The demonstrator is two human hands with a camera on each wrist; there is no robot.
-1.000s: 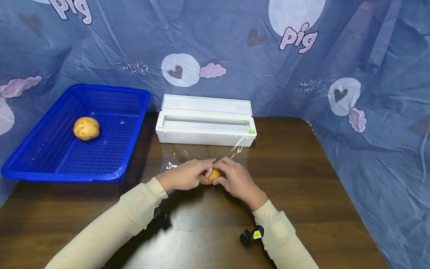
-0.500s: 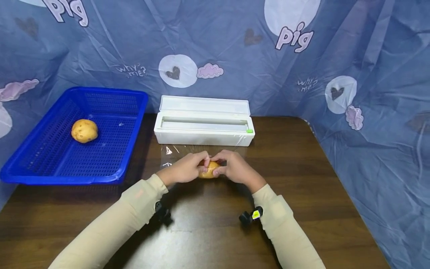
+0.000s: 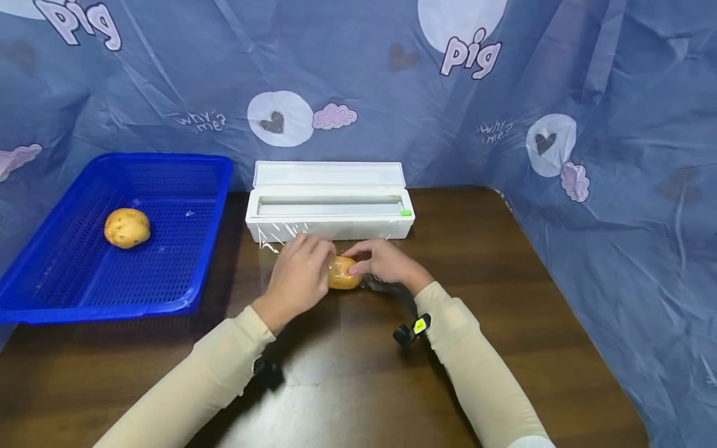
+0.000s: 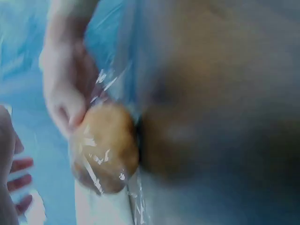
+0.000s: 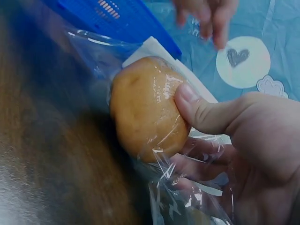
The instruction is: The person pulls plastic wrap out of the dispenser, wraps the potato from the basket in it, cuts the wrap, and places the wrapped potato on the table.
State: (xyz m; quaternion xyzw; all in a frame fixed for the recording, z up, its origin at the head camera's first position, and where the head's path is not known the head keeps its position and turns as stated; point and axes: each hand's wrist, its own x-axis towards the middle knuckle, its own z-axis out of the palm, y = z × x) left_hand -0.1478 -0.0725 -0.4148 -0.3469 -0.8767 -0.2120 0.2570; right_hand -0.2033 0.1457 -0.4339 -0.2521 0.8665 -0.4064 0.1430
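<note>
My right hand grips a potato over the table, in front of a white cling film box. In the right wrist view the thumb presses on the potato's side and the fingers lie behind it. Clear cling film covers the potato and hangs loose past the fingers. My left hand is close on the potato's left and overlaps its edge in the head view. The left wrist view shows the left fingers relaxed and apart from the potato, with nothing between them.
A blue plastic basket stands at the left with a second potato inside. The box's lid is raised, and a green slider sits at its right end. Behind the brown table hangs a printed blue cloth.
Both hands were on the potato; the left has come off it and turned, back upward. The right hand still holds the potato. The head view has shifted slightly.
</note>
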